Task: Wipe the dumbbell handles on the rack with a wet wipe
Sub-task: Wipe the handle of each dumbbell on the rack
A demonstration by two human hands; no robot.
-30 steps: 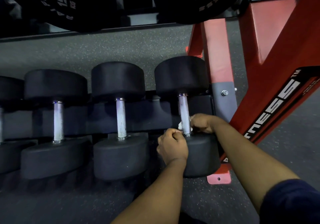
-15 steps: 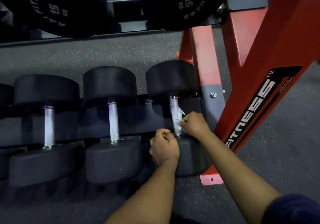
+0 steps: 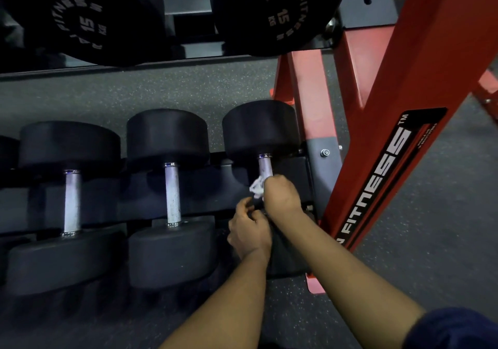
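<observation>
Left hand [image 3: 249, 234] curled at 7 o'clock of right hand [image 3: 281, 197], hold unclear; right hand clamps crumpled wet wipe [image 3: 257, 187] against rightmost dumbbell handle [image 3: 265, 166], wipe at its 10 o'clock, red rack upright [image 3: 404, 106] at 3 o'clock.

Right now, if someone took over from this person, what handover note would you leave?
Right hand: grips the wipe round the rightmost handle, about midway along.
Left hand: fingers curled beside that handle's near end; whether it holds anything is hidden.
Done: rightmost handle is mid-wipe.
Left: finish it. Counting leftward, the second handle and third handle have no wipe on them, and I cannot tell if they were cleaned.
</observation>
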